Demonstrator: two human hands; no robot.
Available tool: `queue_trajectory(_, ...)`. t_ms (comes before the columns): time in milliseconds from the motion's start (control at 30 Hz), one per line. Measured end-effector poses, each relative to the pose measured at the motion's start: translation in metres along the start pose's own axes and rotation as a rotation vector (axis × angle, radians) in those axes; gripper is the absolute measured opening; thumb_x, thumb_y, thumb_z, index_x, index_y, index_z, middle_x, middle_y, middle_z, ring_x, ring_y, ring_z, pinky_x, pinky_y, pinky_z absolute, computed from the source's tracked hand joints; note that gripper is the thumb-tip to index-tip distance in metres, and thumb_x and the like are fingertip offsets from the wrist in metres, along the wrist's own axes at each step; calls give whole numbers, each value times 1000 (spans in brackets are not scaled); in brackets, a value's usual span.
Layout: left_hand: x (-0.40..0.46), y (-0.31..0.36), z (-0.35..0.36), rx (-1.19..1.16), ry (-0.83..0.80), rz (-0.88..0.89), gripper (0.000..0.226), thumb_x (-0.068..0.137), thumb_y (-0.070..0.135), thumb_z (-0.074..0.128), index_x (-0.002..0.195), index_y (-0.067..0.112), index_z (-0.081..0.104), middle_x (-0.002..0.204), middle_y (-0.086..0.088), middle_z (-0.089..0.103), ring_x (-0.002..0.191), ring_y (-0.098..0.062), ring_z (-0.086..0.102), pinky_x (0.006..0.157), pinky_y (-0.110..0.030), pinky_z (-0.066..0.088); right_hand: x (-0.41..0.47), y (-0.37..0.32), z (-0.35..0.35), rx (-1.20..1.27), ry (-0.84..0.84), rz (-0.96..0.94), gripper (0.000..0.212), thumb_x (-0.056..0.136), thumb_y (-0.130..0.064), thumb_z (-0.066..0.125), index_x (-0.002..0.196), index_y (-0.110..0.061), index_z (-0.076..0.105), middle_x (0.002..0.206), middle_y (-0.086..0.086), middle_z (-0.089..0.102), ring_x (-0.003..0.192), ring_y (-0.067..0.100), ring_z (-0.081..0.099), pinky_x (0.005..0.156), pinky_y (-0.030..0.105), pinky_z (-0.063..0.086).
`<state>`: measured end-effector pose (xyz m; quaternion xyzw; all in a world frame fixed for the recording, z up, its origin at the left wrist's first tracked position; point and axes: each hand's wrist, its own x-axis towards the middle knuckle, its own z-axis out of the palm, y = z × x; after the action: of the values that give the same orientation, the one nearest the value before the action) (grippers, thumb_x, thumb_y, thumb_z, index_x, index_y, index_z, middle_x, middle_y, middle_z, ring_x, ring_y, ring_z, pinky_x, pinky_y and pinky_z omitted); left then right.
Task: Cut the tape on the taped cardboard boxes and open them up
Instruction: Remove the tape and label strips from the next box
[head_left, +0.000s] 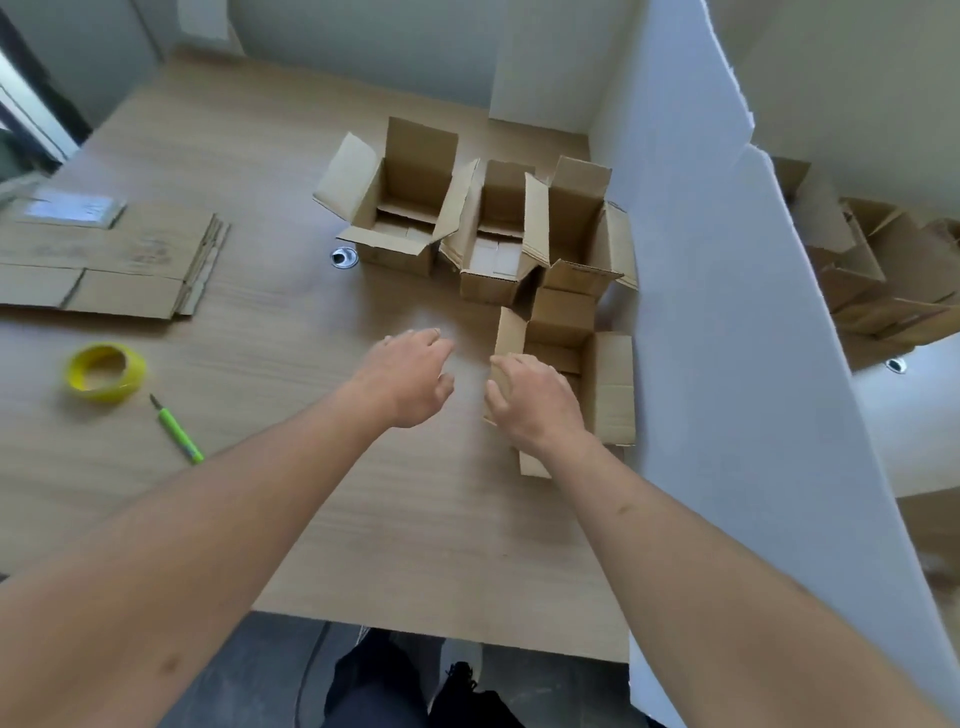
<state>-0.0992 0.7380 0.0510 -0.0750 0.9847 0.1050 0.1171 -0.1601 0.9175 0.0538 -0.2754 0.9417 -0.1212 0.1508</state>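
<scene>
Head view: four opened cardboard boxes (519, 249) clustered at the right of the wooden table (260, 166), beside the white foam divider (701, 286); right hand (537, 402) grips the nearest box (587, 364) by its left flap; left hand (413, 376) relaxed, empty, hovering just beside; green utility knife (176, 430) and yellow tape roll (105, 372) lie far left; flattened cardboard (104, 260) behind.

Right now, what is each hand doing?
Left hand: open, holding nothing, above the table.
Right hand: gripping a flap of the nearest open box.
</scene>
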Motion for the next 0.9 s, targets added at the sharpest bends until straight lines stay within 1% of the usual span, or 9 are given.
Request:
queue_trajectory(100, -29, -14, -21, -26, 27, -83, 44, 104, 39, 45, 139, 13, 53, 146, -5, 51, 130, -31, 53, 106, -46, 45, -5, -30, -18, -19, 29, -91, 47, 103, -37, 44, 147, -21, 53, 147, 1, 56, 133, 23, 51, 109, 39, 40)
queue_trajectory(200, -61, -32, -40, -72, 74, -170, 44, 104, 41, 44, 138, 15, 53, 144, -2, 52, 125, -31, 57, 101, -46, 50, -11, -67, -32, -48, 59, -194, 47, 104, -38, 44, 146, -21, 55, 146, 1, 58, 131, 24, 54, 108, 40, 43)
queue_trajectory(300, -91, -54, -59, -85, 111, -226, 42, 104, 40, 45, 138, 16, 53, 141, 0, 53, 124, -28, 57, 98, -44, 50, -18, -106, -46, -86, 67, -281, 47, 106, -41, 43, 147, -21, 54, 148, 3, 56, 136, 27, 50, 111, 43, 40)
queue_trajectory(433, -125, -90, -80, -118, 178, -292, 41, 103, 40, 47, 137, 17, 54, 141, -1, 53, 125, -27, 55, 100, -42, 48, -18, -160, -53, -136, 53, -369, 47, 107, -42, 38, 142, -18, 57, 142, 7, 57, 133, 29, 48, 110, 44, 36)
queue_trajectory(533, -148, -126, -94, -130, 204, -318, 46, 104, 40, 47, 144, 18, 51, 147, -1, 49, 130, -27, 53, 104, -43, 47, -13, -204, -51, -146, 66, -422, 47, 106, -44, 37, 141, -20, 57, 139, 3, 59, 125, 26, 51, 103, 41, 38)
queue_trajectory(633, -170, -169, -108, -142, 230, -336, 48, 104, 38, 47, 147, 18, 49, 150, 0, 47, 132, -27, 52, 105, -45, 47, -8, -252, -44, -143, 63, -452, 48, 107, -44, 38, 145, -21, 54, 142, 3, 59, 127, 27, 53, 105, 41, 39)
queue_trajectory(700, -184, -202, -117, -126, 236, -347, 45, 104, 37, 47, 145, 18, 50, 148, -1, 49, 130, -28, 53, 103, -44, 47, -3, -286, -35, -133, 72, -449, 48, 106, -45, 39, 144, -21, 55, 142, 3, 59, 129, 29, 53, 105, 42, 42)
queue_trajectory(800, -203, -260, -128, -90, 238, -350, 44, 103, 37, 47, 142, 18, 51, 148, -2, 49, 129, -29, 54, 103, -44, 47, 5, -343, -15, -110, 69, -420, 46, 106, -44, 40, 141, -20, 57, 138, 3, 61, 126, 31, 54, 100, 41, 43)
queue_trajectory(900, -218, -317, -138, -84, 206, -329, 49, 103, 36, 46, 149, 19, 47, 154, 0, 44, 134, -29, 50, 106, -46, 45, 15, -403, 9, -108, 63, -405, 43, 105, -42, 41, 136, -19, 59, 132, 3, 63, 123, 29, 55, 96, 40, 41)
